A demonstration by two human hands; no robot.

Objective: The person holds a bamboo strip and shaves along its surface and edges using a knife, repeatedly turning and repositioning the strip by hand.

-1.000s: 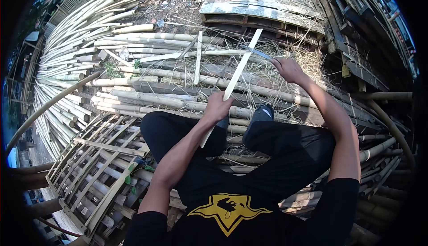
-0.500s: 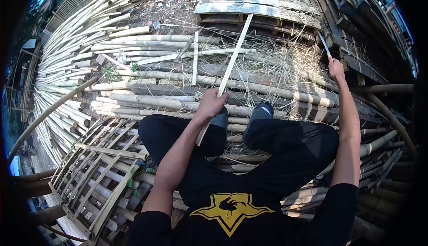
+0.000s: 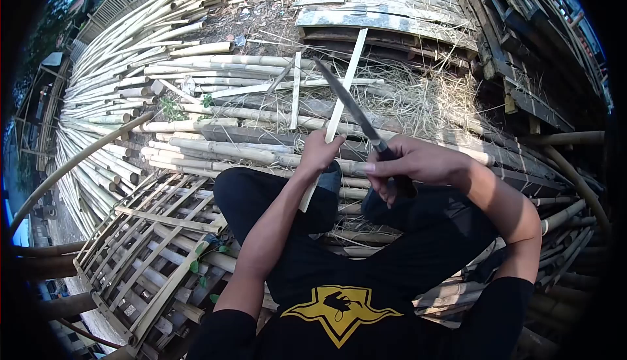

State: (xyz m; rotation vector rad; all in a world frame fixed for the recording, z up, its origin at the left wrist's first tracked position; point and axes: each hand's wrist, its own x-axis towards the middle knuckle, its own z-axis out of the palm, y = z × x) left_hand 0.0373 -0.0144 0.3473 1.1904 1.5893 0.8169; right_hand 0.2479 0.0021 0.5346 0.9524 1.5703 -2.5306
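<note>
A pale, flat split-bamboo strip [image 3: 343,92] is clamped low on its length in the left hand [image 3: 318,153], so that most of it rises toward twelve o'clock, free for the blade. A long dark-bladed knife [image 3: 349,109] is gripped by its handle in the right hand [image 3: 408,164], just at three o'clock of the left; its blade slants up toward eleven o'clock and is laid across the strip above the left hand's fingers, well clear of them. Black-trousered knees are raised beneath both hands. Round bamboo poles [image 3: 215,148] and dry shavings [image 3: 418,95] are spread beyond, and a bamboo lattice panel [image 3: 150,229] lies at eight o'clock.
</note>
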